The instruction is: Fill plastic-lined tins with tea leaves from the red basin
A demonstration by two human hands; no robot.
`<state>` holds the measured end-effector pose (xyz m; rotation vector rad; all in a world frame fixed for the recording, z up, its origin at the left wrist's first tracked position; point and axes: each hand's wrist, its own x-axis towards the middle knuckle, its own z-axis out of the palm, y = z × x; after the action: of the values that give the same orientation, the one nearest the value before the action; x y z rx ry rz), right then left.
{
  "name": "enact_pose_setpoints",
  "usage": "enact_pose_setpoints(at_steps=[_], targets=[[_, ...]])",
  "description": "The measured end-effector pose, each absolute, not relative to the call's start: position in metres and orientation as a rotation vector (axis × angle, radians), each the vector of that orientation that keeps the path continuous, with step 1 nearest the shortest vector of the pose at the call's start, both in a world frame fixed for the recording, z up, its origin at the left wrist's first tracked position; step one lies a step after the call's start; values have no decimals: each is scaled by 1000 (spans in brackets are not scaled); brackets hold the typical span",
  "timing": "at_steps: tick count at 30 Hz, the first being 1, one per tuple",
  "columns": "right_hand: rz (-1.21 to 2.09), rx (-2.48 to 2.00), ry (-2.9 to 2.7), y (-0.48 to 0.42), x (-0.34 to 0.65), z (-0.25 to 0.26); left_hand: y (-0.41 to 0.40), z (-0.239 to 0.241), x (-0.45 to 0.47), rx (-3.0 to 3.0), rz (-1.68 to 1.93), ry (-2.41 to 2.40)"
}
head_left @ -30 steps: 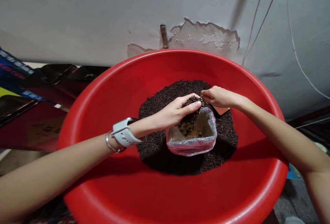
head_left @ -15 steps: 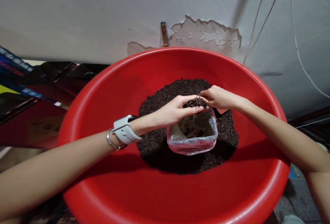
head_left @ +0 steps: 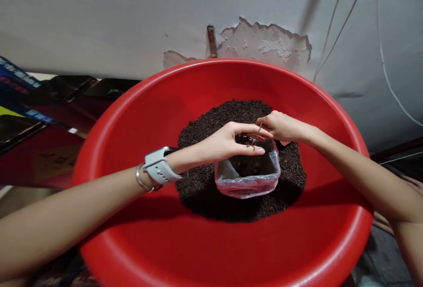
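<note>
A clear plastic bag (head_left: pixel 246 186) lines a small square box, its mouth folded open over the reddish sides. Dark dried tea leaves (head_left: pixel 211 121) are heaped around the box, and more are visible dimly inside it. Over the bag's mouth, my left hand (head_left: pixel 239 139) has its thumb and fingers apart; only a few leaf bits cling to them. My right hand (head_left: pixel 279 124) is closed at the far right rim of the bag, its fingertips partly hidden behind my left fingers. An orange-brown patch shows under the right hand.
A wide red plastic basin (head_left: pixel 231 251) surrounds the leaves and box. Behind it is a peeling wall (head_left: pixel 115 18) with hanging cords (head_left: pixel 340 18). Dark red boxes (head_left: pixel 42 154) stand at the left. Blurred limbs of another person show at the far right edge.
The clump of tea leaves between my left fingers has dropped into the bag, and those fingers have spread. My right hand has stayed at the rim.
</note>
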<state>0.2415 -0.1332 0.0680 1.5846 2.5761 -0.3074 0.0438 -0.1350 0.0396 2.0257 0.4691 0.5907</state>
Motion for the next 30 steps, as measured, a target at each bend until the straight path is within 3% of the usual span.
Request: enact_pose_setpoints(at_steps=[11,30], targets=[[-265,1559,2584,-129,244,61,-133,38,41,2387,706,226],[-234,1539,2573,-130,245,61,-131,36,42,2654,589,304]])
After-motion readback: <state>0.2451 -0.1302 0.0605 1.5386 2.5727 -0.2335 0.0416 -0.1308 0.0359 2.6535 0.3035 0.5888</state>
